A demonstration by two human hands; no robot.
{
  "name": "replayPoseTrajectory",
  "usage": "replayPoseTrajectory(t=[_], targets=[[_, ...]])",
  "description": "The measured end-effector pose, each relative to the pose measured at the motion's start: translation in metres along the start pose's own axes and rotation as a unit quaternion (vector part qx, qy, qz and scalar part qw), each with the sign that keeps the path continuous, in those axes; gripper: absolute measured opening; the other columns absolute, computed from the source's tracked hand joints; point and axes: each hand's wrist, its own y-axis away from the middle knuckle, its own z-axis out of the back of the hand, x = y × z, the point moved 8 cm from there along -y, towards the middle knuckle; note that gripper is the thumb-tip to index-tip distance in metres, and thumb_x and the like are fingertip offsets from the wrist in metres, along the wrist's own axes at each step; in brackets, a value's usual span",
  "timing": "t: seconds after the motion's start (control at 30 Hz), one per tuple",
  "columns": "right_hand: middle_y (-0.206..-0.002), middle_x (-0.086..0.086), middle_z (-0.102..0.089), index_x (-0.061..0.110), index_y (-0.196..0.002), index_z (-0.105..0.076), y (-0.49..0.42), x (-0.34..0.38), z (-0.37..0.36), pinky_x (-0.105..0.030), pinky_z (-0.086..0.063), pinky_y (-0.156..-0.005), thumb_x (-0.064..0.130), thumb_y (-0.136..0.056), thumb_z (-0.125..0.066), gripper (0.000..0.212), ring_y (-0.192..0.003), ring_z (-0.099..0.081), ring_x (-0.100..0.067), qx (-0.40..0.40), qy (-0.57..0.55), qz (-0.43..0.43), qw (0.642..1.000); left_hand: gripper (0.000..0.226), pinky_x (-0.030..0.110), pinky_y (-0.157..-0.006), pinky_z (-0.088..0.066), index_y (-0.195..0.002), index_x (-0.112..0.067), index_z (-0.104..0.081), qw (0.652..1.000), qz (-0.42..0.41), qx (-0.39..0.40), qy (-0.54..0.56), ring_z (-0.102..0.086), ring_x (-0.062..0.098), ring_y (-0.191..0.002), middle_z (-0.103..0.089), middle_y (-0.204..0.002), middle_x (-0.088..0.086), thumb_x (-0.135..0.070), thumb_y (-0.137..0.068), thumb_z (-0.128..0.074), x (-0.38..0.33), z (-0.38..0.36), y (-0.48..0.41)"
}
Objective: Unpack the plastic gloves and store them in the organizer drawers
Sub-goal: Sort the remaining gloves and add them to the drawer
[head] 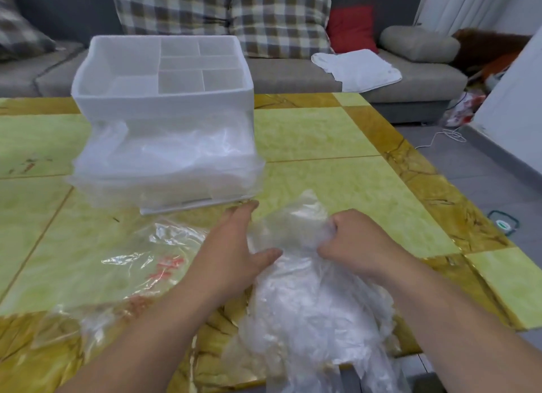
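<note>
A heap of thin clear plastic gloves lies on the table's near edge. My right hand grips a bunch of them at the heap's far end. My left hand lies flat with straight fingers, its thumb touching the heap's left side. A white organizer with a divided top tray stands at the back left. Its drawer is pulled out toward me and holds clear plastic gloves. An emptied clear bag with red print lies flat left of my left arm.
The table has a green and gold pattern, with its right edge dropping to a grey floor. Behind it stands a grey sofa with checked cushions, a red cushion and a white cloth. A white cable lies on the floor.
</note>
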Motion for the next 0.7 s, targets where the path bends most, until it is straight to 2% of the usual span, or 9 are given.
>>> replayPoseTrajectory(t=[0.07, 0.13, 0.17, 0.23, 0.3, 0.4, 0.5, 0.6, 0.7], targets=[[-0.066, -0.009, -0.066, 0.003, -0.074, -0.064, 0.006, 0.013, 0.004, -0.032, -0.043, -0.052, 0.023, -0.061, -0.068, 0.024, -0.058, -0.061, -0.019, 0.033, -0.06, 0.043, 0.997, 0.094, 0.02, -0.108, -0.037, -0.152, -0.028, -0.033, 0.998, 0.004, 0.028, 0.061, -0.045, 0.002, -0.131, -0.044, -0.146, -0.015, -0.047, -0.074, -0.082, -0.003, 0.003, -0.003], [-0.077, -0.014, -0.072, 0.002, -0.081, -0.067, 0.014, 0.022, 0.005, -0.042, -0.051, -0.057, 0.028, -0.06, -0.068, 0.034, -0.068, -0.069, -0.029, 0.061, -0.091, 0.073, 0.991, 0.071, 0.011, -0.093, -0.046, -0.136, -0.026, -0.054, 0.99, 0.002, 0.06, 0.126, -0.058, -0.011, -0.106, -0.06, -0.124, -0.021, -0.039, -0.074, -0.085, -0.008, 0.004, -0.004], [-0.077, -0.014, -0.071, 0.001, -0.082, -0.065, 0.016, 0.023, 0.005, -0.043, -0.051, -0.058, 0.028, -0.062, -0.071, 0.034, -0.069, -0.068, -0.031, 0.061, -0.091, 0.084, 0.99, 0.05, 0.016, -0.086, -0.052, -0.121, -0.022, -0.067, 0.986, 0.002, 0.064, 0.152, -0.064, -0.01, -0.093, -0.07, -0.109, -0.019, -0.033, -0.076, -0.084, -0.009, 0.004, -0.004], [-0.064, -0.005, -0.064, 0.002, -0.074, -0.06, 0.018, 0.026, 0.011, -0.033, -0.044, -0.052, 0.018, -0.065, -0.079, 0.026, -0.057, -0.058, -0.021, 0.039, -0.085, 0.095, 0.991, 0.019, 0.026, -0.067, -0.055, -0.092, -0.008, -0.076, 0.981, 0.022, 0.039, 0.188, -0.068, -0.002, -0.069, -0.075, -0.076, -0.013, -0.023, -0.081, -0.081, -0.005, 0.008, -0.003], [-0.066, -0.006, -0.066, 0.009, -0.075, -0.063, 0.015, 0.025, 0.018, -0.029, -0.046, -0.053, 0.01, -0.066, -0.082, 0.021, -0.056, -0.06, -0.016, 0.027, -0.101, 0.087, 0.991, 0.017, 0.022, -0.054, -0.046, -0.082, 0.001, -0.074, 0.974, 0.053, -0.003, 0.219, -0.06, 0.002, -0.051, -0.07, -0.06, -0.012, -0.015, -0.083, -0.079, 0.003, 0.012, -0.003], [-0.084, -0.012, -0.071, 0.018, -0.093, -0.071, 0.012, 0.02, 0.024, -0.038, -0.057, -0.07, 0.007, -0.063, -0.085, 0.035, -0.073, -0.067, -0.029, 0.054, -0.127, 0.073, 0.988, 0.008, 0.019, -0.046, -0.043, -0.079, -0.006, -0.074, 0.959, 0.087, -0.049, 0.266, -0.054, 0.011, -0.047, -0.069, -0.056, 0.001, -0.01, -0.085, -0.077, 0.01, 0.022, -0.001], [-0.078, -0.005, -0.067, 0.022, -0.09, -0.071, 0.011, 0.01, 0.036, -0.025, -0.05, -0.07, -0.004, -0.065, -0.086, 0.04, -0.07, -0.06, -0.012, 0.045, -0.12, 0.054, 0.99, 0.008, 0.019, -0.048, -0.044, -0.078, -0.014, -0.074, 0.962, 0.079, -0.054, 0.258, -0.057, 0.013, -0.052, -0.071, -0.062, 0.007, -0.011, -0.085, -0.076, 0.009, 0.027, 0.0], [-0.074, 0.0, -0.069, 0.022, -0.089, -0.071, 0.014, 0.004, 0.043, -0.022, -0.052, -0.069, -0.008, -0.065, -0.085, 0.041, -0.067, -0.064, -0.009, 0.047, -0.121, 0.036, 0.991, 0.01, 0.017, -0.047, -0.042, -0.076, -0.012, -0.072, 0.964, 0.07, -0.056, 0.249, -0.056, 0.006, -0.049, -0.07, -0.06, 0.002, -0.009, -0.084, -0.077, 0.005, 0.026, 0.001], [-0.084, 0.005, -0.076, 0.022, -0.089, -0.074, 0.015, 0.002, 0.044, -0.022, -0.051, -0.074, 0.013, -0.069, -0.088, 0.026, -0.078, -0.07, -0.005, 0.046, -0.147, 0.03, 0.988, 0.006, 0.016, -0.046, -0.042, -0.08, -0.008, -0.073, 0.959, 0.072, -0.054, 0.269, -0.057, 0.004, -0.047, -0.07, -0.06, 0.001, -0.008, -0.083, -0.078, 0.004, 0.025, 0.0]])
